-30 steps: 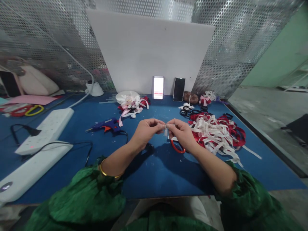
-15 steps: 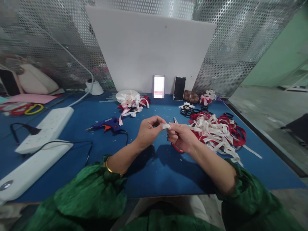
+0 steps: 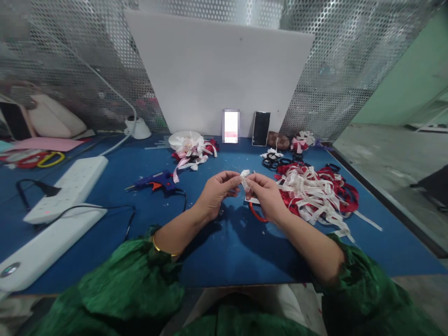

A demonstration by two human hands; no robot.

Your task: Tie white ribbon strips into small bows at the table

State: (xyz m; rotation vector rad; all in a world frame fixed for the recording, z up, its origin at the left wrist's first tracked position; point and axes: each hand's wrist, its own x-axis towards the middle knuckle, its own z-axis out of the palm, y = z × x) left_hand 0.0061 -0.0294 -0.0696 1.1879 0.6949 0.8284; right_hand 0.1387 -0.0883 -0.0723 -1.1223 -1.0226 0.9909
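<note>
Over the middle of the blue table, my left hand (image 3: 217, 191) and my right hand (image 3: 265, 193) pinch a small folded piece of white ribbon (image 3: 244, 178) between thumbs and fingertips. A short tail of it shows under my right fingers. Below my right hand lies a pair of scissors with a red handle (image 3: 257, 213); my hand hides most of it. Right of that hand spreads a heap of white and red ribbon strips (image 3: 308, 186). Off to the left of my left hand rests a blue glue gun (image 3: 156, 181) with an orange trigger.
White power strips (image 3: 66, 186) with a black cable lie at left. A white dish (image 3: 175, 139) with ribbon bows stands at the back, near a lit phone (image 3: 231, 126) and a dark phone (image 3: 261, 128) against a white board (image 3: 220, 70). Black hair ties (image 3: 271, 161) lie back right.
Both hands have turned the white ribbon, so its folded end now points up between my fingertips. My left fingers have opened out slightly below it, and more of the scissors' red handle shows.
</note>
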